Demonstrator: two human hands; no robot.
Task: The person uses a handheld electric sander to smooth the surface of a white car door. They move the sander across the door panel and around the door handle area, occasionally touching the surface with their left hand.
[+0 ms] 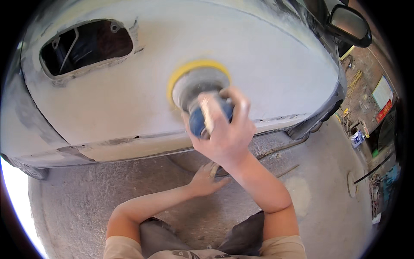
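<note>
A grey primed car door (284,64) fills the upper view, with a dark handle cutout (88,45) at upper left. My right hand (222,125) is closed round a blue-bodied round sander (198,82) with a yellow pad, held against the door and slightly blurred. Pale tape or wrapping shows on one finger. My left hand (207,181) hangs below the door, fingers apart, with pale wrapping on a finger, close to a hose (280,146) on the concrete floor; whether it touches the hose I cannot tell.
A side mirror (349,23) juts out at upper right. At right are cluttered items, among them a white-and-red sheet (381,93), a small blue-and-white container (357,139) and dark objects. A wheel (32,170) shows at lower left.
</note>
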